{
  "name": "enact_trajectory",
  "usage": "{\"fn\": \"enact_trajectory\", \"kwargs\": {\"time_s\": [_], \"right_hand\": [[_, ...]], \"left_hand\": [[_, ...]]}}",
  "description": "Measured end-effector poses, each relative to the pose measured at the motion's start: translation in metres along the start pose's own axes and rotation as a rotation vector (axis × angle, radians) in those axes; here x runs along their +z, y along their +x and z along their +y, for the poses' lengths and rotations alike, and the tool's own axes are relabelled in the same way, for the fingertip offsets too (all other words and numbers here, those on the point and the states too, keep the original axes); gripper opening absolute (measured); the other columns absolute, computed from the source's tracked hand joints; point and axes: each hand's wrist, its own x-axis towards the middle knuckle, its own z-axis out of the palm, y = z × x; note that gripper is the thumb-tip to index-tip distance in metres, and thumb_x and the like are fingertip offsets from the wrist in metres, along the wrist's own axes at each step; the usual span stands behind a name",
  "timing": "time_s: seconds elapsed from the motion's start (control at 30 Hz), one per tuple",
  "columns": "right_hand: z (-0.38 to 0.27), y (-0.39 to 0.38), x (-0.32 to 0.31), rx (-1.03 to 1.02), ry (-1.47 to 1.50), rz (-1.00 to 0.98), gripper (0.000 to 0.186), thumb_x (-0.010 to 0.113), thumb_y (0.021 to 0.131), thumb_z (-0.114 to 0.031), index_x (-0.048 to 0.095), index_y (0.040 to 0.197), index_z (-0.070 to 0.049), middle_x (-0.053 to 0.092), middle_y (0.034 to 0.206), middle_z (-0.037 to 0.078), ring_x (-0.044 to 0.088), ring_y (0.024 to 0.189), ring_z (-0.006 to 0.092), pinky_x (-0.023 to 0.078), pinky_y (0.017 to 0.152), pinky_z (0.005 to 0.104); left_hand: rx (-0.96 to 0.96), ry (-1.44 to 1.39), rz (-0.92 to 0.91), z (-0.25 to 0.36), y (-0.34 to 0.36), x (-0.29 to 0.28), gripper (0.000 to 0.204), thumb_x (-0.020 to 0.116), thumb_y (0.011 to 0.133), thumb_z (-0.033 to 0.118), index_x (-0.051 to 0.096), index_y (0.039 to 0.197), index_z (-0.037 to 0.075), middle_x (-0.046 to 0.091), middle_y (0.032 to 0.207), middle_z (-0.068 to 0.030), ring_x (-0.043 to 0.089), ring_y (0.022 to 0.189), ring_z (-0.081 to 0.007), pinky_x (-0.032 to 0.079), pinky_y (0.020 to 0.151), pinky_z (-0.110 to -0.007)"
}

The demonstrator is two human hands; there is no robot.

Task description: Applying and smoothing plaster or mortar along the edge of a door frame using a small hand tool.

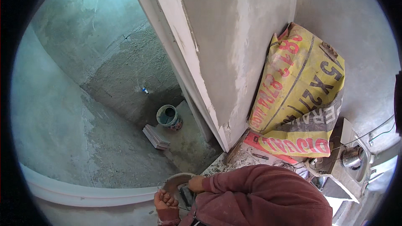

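Note:
At the lower edge of the head view, a bucket (pixel 178 178) is close against my body. My left hand (pixel 166 201) is closed at its left side, with a thin wire handle showing beside the fingers. Over the far right rim, my right hand (pixel 196 183) is curled and grips the bucket; its fingertips are partly hidden. A dark grey object (pixel 186 194) shows inside the bucket, its kind unclear. My maroon sleeve (pixel 238 180) covers what lies below the right arm.
Past a doorway with a pale frame (pixel 190 54), a second bucket (pixel 167 116) stands beside stacked tiles (pixel 155 137). A blue-tipped pipe fitting (pixel 145 90) sticks from the wall. At right, a yellow printed sheet (pixel 299 92) leans in the corner, near a metal pot (pixel 352 157) and cables.

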Motion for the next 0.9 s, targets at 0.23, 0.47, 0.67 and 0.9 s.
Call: {"fn": "enact_trajectory", "kwargs": {"time_s": [0.23, 0.47, 0.67, 0.9], "right_hand": [[-0.011, -0.001, -0.011, -0.002, -0.224, 0.093, 0.018, 0.056, 0.066, -0.017, 0.064, 0.074, -0.002, 0.062, 0.073, 0.016, 0.061, 0.073, 0.0320, 0.048, 0.065, 0.0438], [-0.019, -0.104, -0.089, 0.236, -0.100, 0.206, 0.015, 0.056, 0.065, -0.015, 0.064, 0.074, -0.007, 0.059, 0.067, 0.017, 0.059, 0.066, 0.0347, 0.048, 0.058, 0.0453], [-0.009, -0.188, -0.164, 0.302, 0.226, 1.072, 0.025, 0.047, 0.082, -0.007, 0.044, 0.107, -0.005, 0.058, 0.077, 0.016, 0.059, 0.070, 0.0340, 0.046, 0.059, 0.0395], [-0.011, -0.216, -0.237, 0.191, -0.139, 1.626, 0.053, 0.047, 0.076, 0.004, 0.036, 0.126, -0.008, 0.055, 0.092, 0.022, 0.055, 0.076, 0.0366, 0.046, 0.064, 0.0390]], "left_hand": [[0.056, 0.047, -0.022, 0.004, -0.007, -0.004, 0.022, 0.049, 0.082, 0.032, 0.044, 0.071, 0.014, 0.027, 0.047, 0.0059, 0.022, 0.036, -0.0071, 0.018, 0.035, -0.023], [0.031, -0.021, -0.043, 0.008, -0.007, 0.004, 0.022, 0.051, 0.081, 0.032, 0.045, 0.071, 0.014, 0.028, 0.048, 0.0060, 0.022, 0.036, -0.0069, 0.018, 0.035, -0.023], [0.028, 0.047, 0.040, -0.001, -0.003, -0.003, 0.028, 0.049, 0.083, 0.035, 0.042, 0.063, 0.016, 0.025, 0.044, 0.0070, 0.021, 0.034, -0.0074, 0.019, 0.033, -0.023], [0.012, 0.040, 0.080, -0.007, 0.007, -0.011, 0.026, 0.051, 0.080, 0.033, 0.043, 0.062, 0.017, 0.025, 0.044, 0.0070, 0.021, 0.033, -0.0078, 0.018, 0.033, -0.024]]}}
